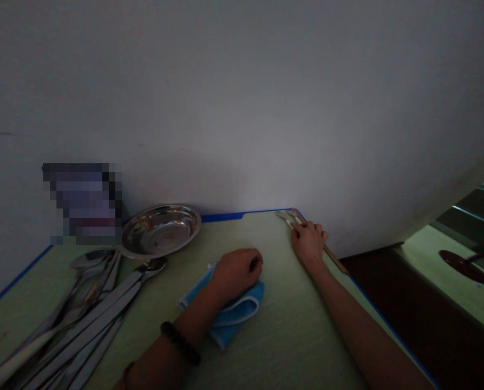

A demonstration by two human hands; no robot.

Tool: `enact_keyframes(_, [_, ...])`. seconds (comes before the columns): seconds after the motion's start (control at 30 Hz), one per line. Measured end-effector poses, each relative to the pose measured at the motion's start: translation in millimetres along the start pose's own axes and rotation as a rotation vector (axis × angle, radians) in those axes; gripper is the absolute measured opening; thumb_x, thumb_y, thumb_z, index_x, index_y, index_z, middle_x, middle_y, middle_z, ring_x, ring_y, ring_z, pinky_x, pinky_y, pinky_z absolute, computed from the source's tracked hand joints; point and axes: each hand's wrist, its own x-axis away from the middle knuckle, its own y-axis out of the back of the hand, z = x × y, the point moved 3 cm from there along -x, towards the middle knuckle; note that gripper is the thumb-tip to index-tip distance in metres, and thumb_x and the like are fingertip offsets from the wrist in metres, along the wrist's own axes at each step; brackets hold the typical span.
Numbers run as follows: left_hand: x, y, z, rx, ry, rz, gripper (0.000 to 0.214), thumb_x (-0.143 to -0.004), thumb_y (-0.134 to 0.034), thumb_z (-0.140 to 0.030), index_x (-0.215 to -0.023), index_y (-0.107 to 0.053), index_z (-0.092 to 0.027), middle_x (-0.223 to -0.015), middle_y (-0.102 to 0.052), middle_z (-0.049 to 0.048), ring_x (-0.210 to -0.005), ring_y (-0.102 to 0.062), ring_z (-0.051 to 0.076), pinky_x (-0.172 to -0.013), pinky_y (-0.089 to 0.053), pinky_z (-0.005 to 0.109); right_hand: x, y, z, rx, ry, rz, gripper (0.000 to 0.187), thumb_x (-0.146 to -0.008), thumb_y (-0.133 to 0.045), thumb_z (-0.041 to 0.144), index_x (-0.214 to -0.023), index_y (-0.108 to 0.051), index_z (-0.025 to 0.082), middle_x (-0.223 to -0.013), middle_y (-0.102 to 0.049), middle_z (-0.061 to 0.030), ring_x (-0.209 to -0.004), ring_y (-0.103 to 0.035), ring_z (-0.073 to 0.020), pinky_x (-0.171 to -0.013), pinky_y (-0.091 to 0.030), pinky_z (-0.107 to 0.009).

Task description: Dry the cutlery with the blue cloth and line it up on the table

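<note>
Two hands: left hand point(234, 273) half-curled on a blue cloth point(247, 310); right hand point(309, 241) bent over slim utensils point(288, 223), apparently already placed; grips unclear. Left of both, long-handled utensils point(85, 325) lie heaped, seemingly unsorted.

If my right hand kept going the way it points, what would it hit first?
Past the cutlery it touches, your right hand would likely meet the wall; depth is unclear.

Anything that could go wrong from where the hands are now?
The right hand is by the table edge, so a nudge could send the thin brown sticks there over the side. The blue cloth lies loosely folded under the left hand, so it may bunch. Dragging the long spoons might knock the metal bowl close by.
</note>
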Motion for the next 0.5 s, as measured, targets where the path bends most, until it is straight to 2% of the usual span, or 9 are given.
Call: enact_keyframes(0.5, [-0.9, -0.2, -1.4, -0.025, 0.006, 0.010, 0.017, -0.082, -0.043, -0.024, -0.085, -0.059, -0.021, -0.081, -0.065, 0.0024, -0.074, -0.058, 0.017, -0.066, -0.041, 0.025, -9.6, -4.7, -3.5, -0.004, -0.038, -0.001, 0.028, -0.085, -0.045, 0.031, -0.106, -0.064, 0.029, -0.095, -0.055, -0.0103, -0.094, -0.041, -0.0260, -0.075, -0.025, -0.037])
